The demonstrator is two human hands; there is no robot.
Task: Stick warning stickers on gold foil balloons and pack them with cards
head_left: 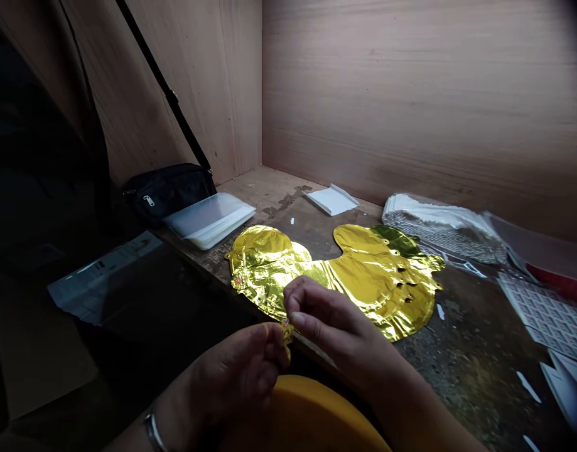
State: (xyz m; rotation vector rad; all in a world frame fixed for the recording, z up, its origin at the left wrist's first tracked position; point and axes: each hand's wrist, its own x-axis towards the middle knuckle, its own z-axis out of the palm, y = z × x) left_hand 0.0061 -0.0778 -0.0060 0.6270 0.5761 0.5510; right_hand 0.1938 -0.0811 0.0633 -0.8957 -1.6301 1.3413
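A flat, uninflated gold foil balloon (363, 276) lies spread on the worn wooden table (476, 364). Its narrow foil tail (287, 333) reaches the near edge. My left hand (241, 370) and my right hand (330, 326) meet there. Both pinch the small gold tail between thumb and fingertips. A metal bangle (152, 432) circles my left wrist.
A black zip bag (168, 188) with a strap and a stack of clear plastic sleeves (210, 220) sit at the left. A small white packet (332, 199) lies at the back. Bundled packaged sheets (443, 229) and printed sticker sheets (547, 317) fill the right. Wooden walls enclose the table.
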